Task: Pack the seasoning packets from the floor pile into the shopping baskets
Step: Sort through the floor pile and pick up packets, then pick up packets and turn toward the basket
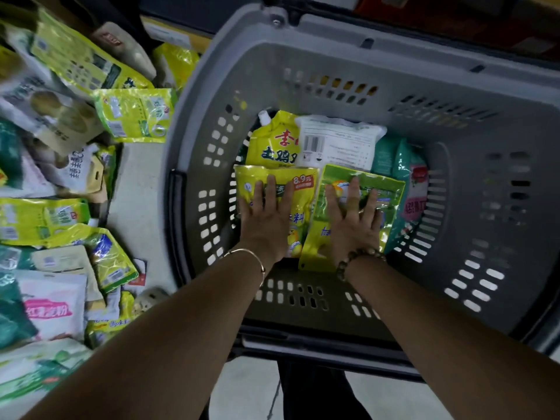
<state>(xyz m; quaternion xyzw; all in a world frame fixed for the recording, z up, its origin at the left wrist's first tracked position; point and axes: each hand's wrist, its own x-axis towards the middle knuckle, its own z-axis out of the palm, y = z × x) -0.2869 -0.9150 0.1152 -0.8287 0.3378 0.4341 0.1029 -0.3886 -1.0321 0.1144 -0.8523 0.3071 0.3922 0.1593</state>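
We had both hands down inside the grey shopping basket [333,71], which sat on the pale floor [139,177]. Our left hand [266,219] lay flat on a yellow seasoning packet [301,213] bearing an orange price tag, fingers straight and slightly spread, gripping nothing. Our right hand [354,219] lay the same way on a green-and-yellow packet [389,204] just beside it, fingers straight and fanned, palm down. The two packets lay side by side on the basket's bottom, their edges touching or overlapping.

Beyond them, towards the far wall, lay a yellow spout pouch [272,140] with red lettering, a white packet [336,140] with its barcode side up, and teal packets [391,156]. A pink-and-white packet [416,195] leaned against the basket's right wall.

A thin bangle [248,253] circled our left wrist and a beaded bracelet [360,256] our right.

To the left of the basket, the floor pile [60,177] held many more packets, mostly yellow-green, white and teal, heaped loosely over one another.
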